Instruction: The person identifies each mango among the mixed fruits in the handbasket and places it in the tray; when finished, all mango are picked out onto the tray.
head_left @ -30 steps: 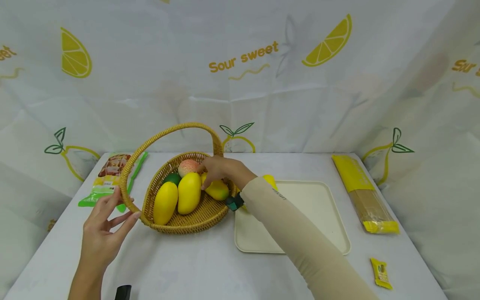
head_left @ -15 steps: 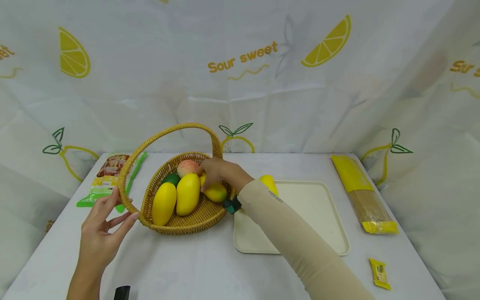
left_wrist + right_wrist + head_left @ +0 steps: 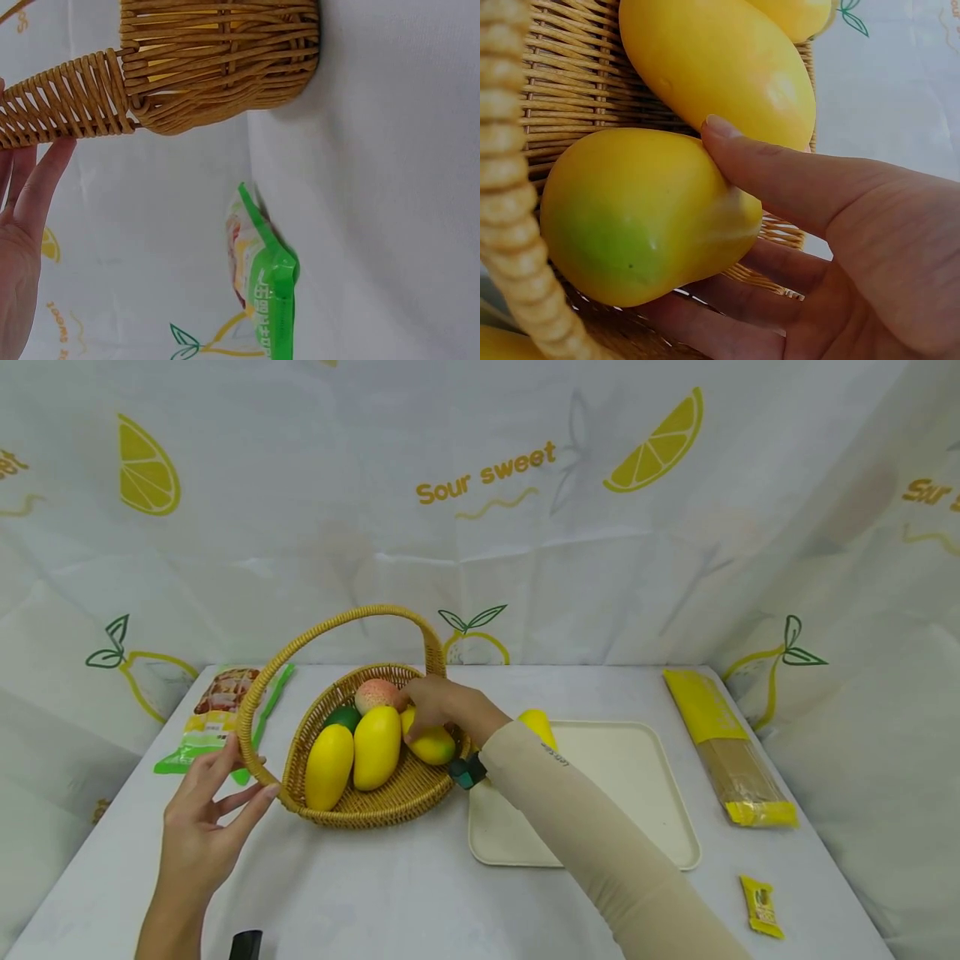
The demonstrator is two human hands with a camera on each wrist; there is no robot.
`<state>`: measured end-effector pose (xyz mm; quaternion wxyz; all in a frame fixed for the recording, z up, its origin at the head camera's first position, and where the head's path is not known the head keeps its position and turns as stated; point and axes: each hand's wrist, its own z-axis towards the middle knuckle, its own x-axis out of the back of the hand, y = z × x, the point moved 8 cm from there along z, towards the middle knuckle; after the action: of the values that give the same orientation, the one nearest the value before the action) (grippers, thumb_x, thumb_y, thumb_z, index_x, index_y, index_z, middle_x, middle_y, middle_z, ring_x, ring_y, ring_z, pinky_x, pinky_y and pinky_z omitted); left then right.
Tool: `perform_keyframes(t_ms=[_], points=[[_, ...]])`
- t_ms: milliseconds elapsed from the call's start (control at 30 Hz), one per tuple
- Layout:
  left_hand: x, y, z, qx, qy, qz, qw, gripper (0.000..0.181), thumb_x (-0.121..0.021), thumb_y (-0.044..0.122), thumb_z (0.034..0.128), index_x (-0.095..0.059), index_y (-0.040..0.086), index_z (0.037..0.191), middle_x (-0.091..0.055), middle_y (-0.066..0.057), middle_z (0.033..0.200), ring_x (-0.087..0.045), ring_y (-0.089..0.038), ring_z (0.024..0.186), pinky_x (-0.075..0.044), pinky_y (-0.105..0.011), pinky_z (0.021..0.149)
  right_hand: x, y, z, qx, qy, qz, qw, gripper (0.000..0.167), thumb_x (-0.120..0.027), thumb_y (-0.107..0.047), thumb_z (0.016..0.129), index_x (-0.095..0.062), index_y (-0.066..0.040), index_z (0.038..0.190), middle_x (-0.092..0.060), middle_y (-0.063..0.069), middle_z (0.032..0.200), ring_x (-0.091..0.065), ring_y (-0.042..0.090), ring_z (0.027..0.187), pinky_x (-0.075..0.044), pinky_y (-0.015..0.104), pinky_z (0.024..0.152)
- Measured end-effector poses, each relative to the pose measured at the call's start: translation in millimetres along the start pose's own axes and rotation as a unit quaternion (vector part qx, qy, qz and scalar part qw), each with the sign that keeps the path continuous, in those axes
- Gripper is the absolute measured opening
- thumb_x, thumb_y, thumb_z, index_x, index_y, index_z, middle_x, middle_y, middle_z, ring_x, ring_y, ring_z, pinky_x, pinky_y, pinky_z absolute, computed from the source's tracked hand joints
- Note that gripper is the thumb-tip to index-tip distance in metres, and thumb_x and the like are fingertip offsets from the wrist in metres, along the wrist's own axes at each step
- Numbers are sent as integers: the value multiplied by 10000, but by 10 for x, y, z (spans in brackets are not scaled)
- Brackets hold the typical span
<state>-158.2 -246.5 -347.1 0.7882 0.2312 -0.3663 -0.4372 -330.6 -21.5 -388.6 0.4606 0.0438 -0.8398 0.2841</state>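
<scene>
A wicker basket (image 3: pixel 367 817) with a tall handle holds several yellow mangoes (image 3: pixel 377 748), a pink peach-like fruit (image 3: pixel 377 695) and a green fruit (image 3: pixel 344 718). My left hand (image 3: pixel 202 827) holds the left side of the handle between thumb and fingers; the left wrist view shows fingertips on the woven handle (image 3: pixel 67 101). My right hand (image 3: pixel 442 700) reaches inside the basket's right part. In the right wrist view, my right hand (image 3: pixel 832 247) grips a yellow-green mango (image 3: pixel 641 214), thumb on top and fingers curled beneath, beside another mango (image 3: pixel 720 71).
Right of the basket lies a cream tray (image 3: pixel 622 793), partly under my right forearm, with a yellow item (image 3: pixel 537 727) at its back left corner. Farther right are a yellow noodle-like packet (image 3: pixel 731 752) and a small yellow packet (image 3: pixel 762 907). A green-edged bag (image 3: pixel 213 714) lies behind my left hand.
</scene>
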Motion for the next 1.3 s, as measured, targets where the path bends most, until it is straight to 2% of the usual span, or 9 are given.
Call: perform_keyframes(t_ms=[267, 433, 600, 667, 767, 833, 900, 1033, 1300], points=[[-5, 12, 8, 15, 5, 70, 10000, 891, -728, -268, 744, -417, 31, 1524, -534, 234, 1228, -569, 45, 1152, -536, -40, 873, 5, -24, -5, 291, 82, -118, 9995, 521, -802, -225, 895, -634, -171, 1386, -626, 19, 1418, -564, 187, 1230, -514, 383, 1123], [-9, 3, 9, 81, -6, 197, 9998, 899, -728, -267, 745, -419, 49, 1528, -524, 258, 1213, -567, 67, 1140, -524, -25, 880, 11, -13, -28, 254, 69, -127, 9996, 517, -782, -235, 914, -622, -176, 1402, -612, 20, 1438, -556, 187, 1248, -510, 382, 1129], [-15, 11, 12, 16, -57, 45, 10000, 900, -719, -281, 740, -409, 27, 1527, -527, 231, 1228, -560, 40, 1126, -539, -40, 869, 26, -3, -56, 244, -6, -147, 9996, 514, -736, -267, 953, -590, -160, 1434, -563, 33, 1500, -522, 214, 1343, -479, 394, 1169], [-18, 15, 13, -34, -79, -34, 10000, 898, -714, -287, 739, -404, 14, 1526, -530, 214, 1239, -561, 28, 1126, -546, -48, 866, 41, 2, -71, 222, -59, -80, 9997, 510, -713, -277, 971, -575, -162, 1447, -564, 51, 1490, -577, 243, 1260, -530, 404, 1107], [-19, 11, 14, -47, -94, -51, 9999, 898, -712, -288, 741, -402, 13, 1527, -529, 210, 1245, -565, 28, 1130, -549, -51, 863, 79, 1, -104, 222, -104, 23, 9997, 504, -693, -285, 984, -559, -159, 1454, -583, 86, 1444, -644, 253, 994, -614, 409, 938], [-17, 10, 13, -46, -92, -49, 9999, 894, -713, -283, 744, -401, 14, 1528, -531, 208, 1239, -567, 29, 1127, -550, -51, 859, 101, -8, -126, 249, -148, 103, 9995, 498, -682, -280, 993, -551, -154, 1457, -592, 106, 1406, -625, 251, 809, -639, 406, 815], [-15, 9, 12, -35, -89, -46, 9999, 890, -712, -280, 748, -400, 15, 1528, -530, 208, 1234, -567, 30, 1124, -550, -51, 856, 128, -21, -148, 305, -144, 95, 9994, 494, -675, -283, 997, -550, -152, 1457, -591, 110, 1403, -608, 228, 736, -646, 390, 768], [-11, 5, 9, 14, -80, -18, 10000, 884, -711, -272, 757, -399, 23, 1530, -527, 214, 1229, -565, 33, 1123, -550, -48, 851, 169, -34, -184, 360, -102, 140, 9992, 491, -663, -290, 1005, -545, -150, 1460, -588, 104, 1412, -622, 220, 706, -653, 367, 735], [-3, -2, 7, 88, -69, -4, 9999, 882, -706, -274, 760, -401, 26, 1530, -525, 219, 1228, -560, 29, 1127, -550, -45, 847, 273, -59, -257, 671, 82, 416, 9968, 530, -671, -301, 999, -520, -122, 1475, -596, 92, 1414, -623, 183, 798, -635, 320, 732]])
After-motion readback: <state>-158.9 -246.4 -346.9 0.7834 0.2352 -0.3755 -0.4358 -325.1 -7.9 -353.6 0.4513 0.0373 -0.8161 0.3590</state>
